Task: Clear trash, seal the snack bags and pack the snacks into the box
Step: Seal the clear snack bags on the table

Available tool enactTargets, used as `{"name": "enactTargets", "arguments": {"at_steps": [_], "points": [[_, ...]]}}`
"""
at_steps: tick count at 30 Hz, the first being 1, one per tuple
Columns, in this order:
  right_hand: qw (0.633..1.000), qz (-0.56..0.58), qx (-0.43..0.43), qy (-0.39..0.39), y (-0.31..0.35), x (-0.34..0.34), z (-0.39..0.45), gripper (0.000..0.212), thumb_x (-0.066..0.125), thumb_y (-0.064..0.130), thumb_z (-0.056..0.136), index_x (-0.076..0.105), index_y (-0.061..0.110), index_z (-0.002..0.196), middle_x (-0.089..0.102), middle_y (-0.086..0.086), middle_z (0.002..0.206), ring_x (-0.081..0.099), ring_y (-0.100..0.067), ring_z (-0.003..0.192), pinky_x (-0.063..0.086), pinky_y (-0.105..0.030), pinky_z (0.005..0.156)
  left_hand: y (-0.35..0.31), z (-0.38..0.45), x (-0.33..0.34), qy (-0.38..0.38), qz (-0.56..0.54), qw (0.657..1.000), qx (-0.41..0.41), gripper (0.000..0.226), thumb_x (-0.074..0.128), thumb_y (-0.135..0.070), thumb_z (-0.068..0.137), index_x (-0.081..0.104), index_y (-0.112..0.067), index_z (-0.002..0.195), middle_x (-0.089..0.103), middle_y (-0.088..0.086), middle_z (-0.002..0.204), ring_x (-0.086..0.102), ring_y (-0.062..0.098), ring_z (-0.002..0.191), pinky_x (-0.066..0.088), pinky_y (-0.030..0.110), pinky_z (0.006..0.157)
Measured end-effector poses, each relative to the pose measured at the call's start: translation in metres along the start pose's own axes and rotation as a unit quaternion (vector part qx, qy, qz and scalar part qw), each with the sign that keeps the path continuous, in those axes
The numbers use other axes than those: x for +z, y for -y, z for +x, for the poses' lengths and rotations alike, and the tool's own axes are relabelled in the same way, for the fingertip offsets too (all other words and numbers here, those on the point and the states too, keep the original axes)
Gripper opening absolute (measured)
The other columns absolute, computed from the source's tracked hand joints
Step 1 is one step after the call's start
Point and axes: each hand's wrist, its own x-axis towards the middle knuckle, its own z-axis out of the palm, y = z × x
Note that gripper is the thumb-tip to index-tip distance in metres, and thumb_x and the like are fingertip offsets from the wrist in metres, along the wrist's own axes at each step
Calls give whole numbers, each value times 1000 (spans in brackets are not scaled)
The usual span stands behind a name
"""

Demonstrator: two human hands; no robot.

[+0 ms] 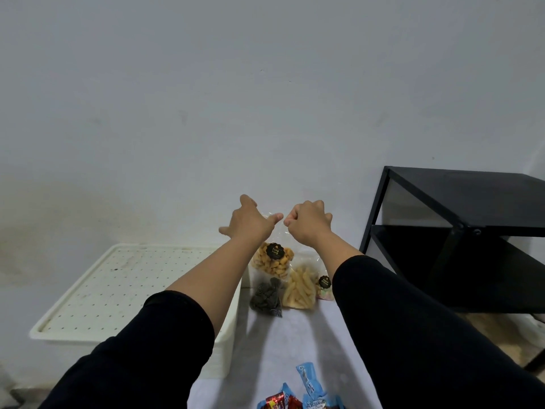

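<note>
Blue and red wrappers (306, 399) are lying nearest on the white surface (295, 335), with a dark bag (267, 296) and a stick bag (300, 290) beyond. Farther out, the left hand (250, 221) and right hand (308, 222) are pinching the top of the clear puff bag (272, 261), holding it upright beside the white box (118, 290).

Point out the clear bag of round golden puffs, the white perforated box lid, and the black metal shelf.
Clear bag of round golden puffs (272, 262): head view, on the puffs below its black label.
White perforated box lid (118, 287): head view, middle of its dotted top.
Black metal shelf (472, 199): head view, its top panel.
</note>
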Motion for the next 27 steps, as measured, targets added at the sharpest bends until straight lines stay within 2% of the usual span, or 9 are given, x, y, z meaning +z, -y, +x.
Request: {"name": "enactTargets", "arguments": {"at_steps": [3,6,10,13,16,18,21,24,27], "points": [[1000,0,2,3,1,0,-1,24,50,31,94,65,16,104,62,-1,109,36,-23,118,35,-39,91,-6,-1,1,55,-124,989,-51,62,69,-43,81,42,-12,126,51,5,124,51,23,112,40,34,96],[1000,25,3,8,0,-1,-2,19,52,30,94,65,17,97,63,0,108,36,-22,119,34,-39,93,-12,1,-2,81,-199,972,-97,62,71,-30,83,43,-8,133,51,9,132,51,25,119,42,29,82],[997,75,-5,3,-4,-3,-7,13,56,27,92,62,20,82,64,1,104,35,-20,120,33,-40,94,-11,5,-2,117,-255,948,-149,39,73,-30,81,57,-10,110,66,4,116,61,18,102,36,27,54],[995,100,-17,-6,-4,-5,-10,14,59,25,91,61,20,78,63,2,98,36,-19,119,31,-39,93,-11,2,-2,144,-265,937,-179,25,69,-32,84,60,-13,98,72,-8,100,58,10,91,36,29,62],[994,108,-27,-6,-3,-3,-11,15,60,24,90,61,20,76,64,3,95,37,-18,117,30,-37,90,-13,0,-4,151,-297,923,-194,9,65,-19,85,58,-13,83,71,-4,99,55,6,73,33,26,57],[992,125,-27,-6,-4,-1,-10,17,63,25,89,59,23,72,63,3,94,37,-17,116,27,-34,86,-13,0,-7,141,-307,920,-200,6,65,-15,82,61,-11,85,69,0,97,54,7,69,32,26,54],[987,158,-21,-23,-5,0,-8,17,67,31,85,61,26,70,61,3,98,36,-16,117,22,-31,82,-12,-1,-8,126,-332,917,-182,29,70,-15,80,62,-6,106,66,4,98,58,15,83,32,25,54],[985,170,-26,-29,-6,-3,-6,14,68,34,84,65,24,76,56,8,93,34,-13,119,21,-30,84,-10,1,-6,95,-346,920,-157,53,75,-20,76,49,-9,120,60,6,115,59,21,101,40,28,68],[981,189,-22,-36,-5,-3,-6,13,66,36,85,65,25,78,56,4,105,32,-14,124,21,-30,87,-8,0,-4,64,-330,933,-130,55,74,-26,79,41,-15,122,50,4,113,54,18,91,39,29,73]]}}
